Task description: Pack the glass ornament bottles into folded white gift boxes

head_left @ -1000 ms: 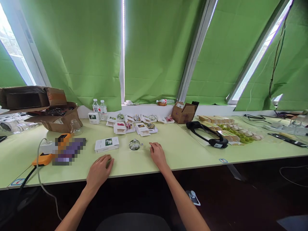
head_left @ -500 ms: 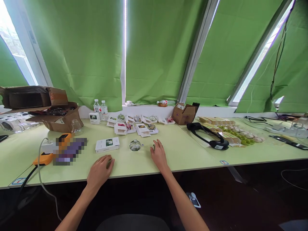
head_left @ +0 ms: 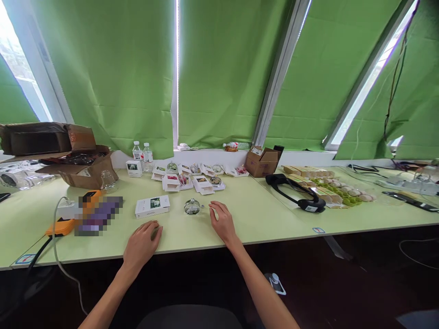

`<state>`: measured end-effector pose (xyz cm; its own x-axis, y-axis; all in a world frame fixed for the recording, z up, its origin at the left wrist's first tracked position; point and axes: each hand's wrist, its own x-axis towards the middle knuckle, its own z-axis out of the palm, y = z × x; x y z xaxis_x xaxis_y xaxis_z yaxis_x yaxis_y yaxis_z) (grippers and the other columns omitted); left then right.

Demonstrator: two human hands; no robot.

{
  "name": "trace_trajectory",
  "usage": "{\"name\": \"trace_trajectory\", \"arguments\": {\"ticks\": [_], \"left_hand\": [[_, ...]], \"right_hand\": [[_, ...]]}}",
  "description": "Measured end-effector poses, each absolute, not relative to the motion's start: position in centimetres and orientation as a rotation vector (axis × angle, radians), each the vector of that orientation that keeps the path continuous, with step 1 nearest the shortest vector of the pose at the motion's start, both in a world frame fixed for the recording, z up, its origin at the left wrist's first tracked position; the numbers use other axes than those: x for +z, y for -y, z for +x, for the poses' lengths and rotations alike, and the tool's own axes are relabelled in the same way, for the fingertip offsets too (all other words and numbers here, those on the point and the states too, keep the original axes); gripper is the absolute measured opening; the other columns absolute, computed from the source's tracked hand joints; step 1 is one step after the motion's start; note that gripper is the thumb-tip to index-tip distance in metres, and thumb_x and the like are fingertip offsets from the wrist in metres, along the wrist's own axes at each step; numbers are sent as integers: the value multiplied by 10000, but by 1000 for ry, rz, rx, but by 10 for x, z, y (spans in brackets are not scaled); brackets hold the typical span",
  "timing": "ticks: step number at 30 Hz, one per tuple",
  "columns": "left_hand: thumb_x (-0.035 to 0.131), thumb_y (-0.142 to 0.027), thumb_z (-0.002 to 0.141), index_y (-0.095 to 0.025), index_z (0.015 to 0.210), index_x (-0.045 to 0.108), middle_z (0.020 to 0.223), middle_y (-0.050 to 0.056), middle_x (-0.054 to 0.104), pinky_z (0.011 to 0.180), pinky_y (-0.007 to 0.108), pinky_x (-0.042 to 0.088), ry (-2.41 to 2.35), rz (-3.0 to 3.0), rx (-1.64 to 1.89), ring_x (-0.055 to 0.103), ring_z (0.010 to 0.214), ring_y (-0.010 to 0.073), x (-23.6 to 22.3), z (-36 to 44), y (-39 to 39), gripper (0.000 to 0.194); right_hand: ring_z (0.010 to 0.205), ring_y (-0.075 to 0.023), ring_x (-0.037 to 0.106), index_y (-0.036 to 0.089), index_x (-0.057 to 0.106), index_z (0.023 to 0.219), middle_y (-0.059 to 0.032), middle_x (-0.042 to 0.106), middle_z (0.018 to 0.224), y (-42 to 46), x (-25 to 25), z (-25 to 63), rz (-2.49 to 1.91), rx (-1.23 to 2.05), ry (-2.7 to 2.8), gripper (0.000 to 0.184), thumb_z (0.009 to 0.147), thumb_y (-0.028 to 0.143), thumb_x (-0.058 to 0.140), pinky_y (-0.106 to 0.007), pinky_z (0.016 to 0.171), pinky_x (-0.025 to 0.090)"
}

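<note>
My left hand [head_left: 141, 245] rests near the table's front edge, its fingers curled over a small dark green lump [head_left: 155, 231] that is mostly hidden. My right hand [head_left: 222, 221] lies on the pale green table [head_left: 260, 214] with fingers loosely stretched, holding nothing. Its fingertips are just right of a small clear glass globe [head_left: 192, 206] and do not touch it. A white printed box [head_left: 152, 206] lies flat to the left of the globe.
Several opened white boxes and glass globes [head_left: 192, 176] sit further back, with two water bottles [head_left: 143, 154]. Cardboard boxes [head_left: 85, 171] stand at left, an orange device [head_left: 63, 225] with a cable near the edge, a black headset [head_left: 298, 192] and moss pieces [head_left: 338, 189] at right.
My right hand has slid a little to the left, closer to the glass globe. My left hand has stayed in place.
</note>
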<state>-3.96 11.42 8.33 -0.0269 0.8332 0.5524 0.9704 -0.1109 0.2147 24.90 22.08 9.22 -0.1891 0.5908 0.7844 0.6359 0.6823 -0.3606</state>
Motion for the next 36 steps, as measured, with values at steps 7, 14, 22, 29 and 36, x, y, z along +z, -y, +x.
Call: {"name": "trace_trajectory", "arguments": {"ticks": [7, 14, 22, 29, 36], "left_hand": [[407, -439, 929, -252, 991, 630, 1127, 34, 686, 872, 364, 508, 1922, -2008, -849, 621, 1077, 240, 85, -40, -114, 297], [392, -425, 933, -244, 994, 640, 1134, 48, 684, 898, 378, 500, 1927, -2009, -879, 615, 1086, 245, 85, -40, -113, 313], [390, -416, 932, -243, 1005, 647, 1117, 65, 688, 908, 396, 495, 1907, -2020, -922, 617, 1075, 256, 85, -41, -113, 318], [379, -432, 937, -235, 1025, 639, 1150, 67, 677, 929, 391, 485, 1925, -2031, -877, 606, 1102, 254, 84, -41, -114, 338], [378, -434, 940, -234, 1017, 633, 1149, 59, 677, 922, 392, 485, 1940, -2018, -861, 603, 1100, 250, 86, -39, -113, 333]], "right_hand": [[1189, -235, 531, 236, 489, 1309, -78, 549, 1306, -214, 90, 226, -970, 383, 1932, 456, 854, 266, 515, -406, 922, 522], [1330, -245, 405, 255, 260, 1478, -61, 386, 1477, -210, 93, 225, -1035, 495, 2096, 697, 842, 292, 543, -439, 1080, 380], [1392, -223, 299, 263, 58, 1516, -53, 266, 1537, -206, 97, 221, -1097, 431, 2259, 849, 833, 267, 562, -412, 1117, 317], [1352, -229, 374, 274, 85, 1514, -56, 358, 1495, -198, 105, 221, -1113, 431, 2298, 818, 844, 271, 552, -392, 1084, 352], [1300, -244, 444, 254, 112, 1513, -82, 427, 1449, -196, 107, 221, -1106, 372, 2322, 807, 839, 241, 555, -392, 1041, 390]]}}
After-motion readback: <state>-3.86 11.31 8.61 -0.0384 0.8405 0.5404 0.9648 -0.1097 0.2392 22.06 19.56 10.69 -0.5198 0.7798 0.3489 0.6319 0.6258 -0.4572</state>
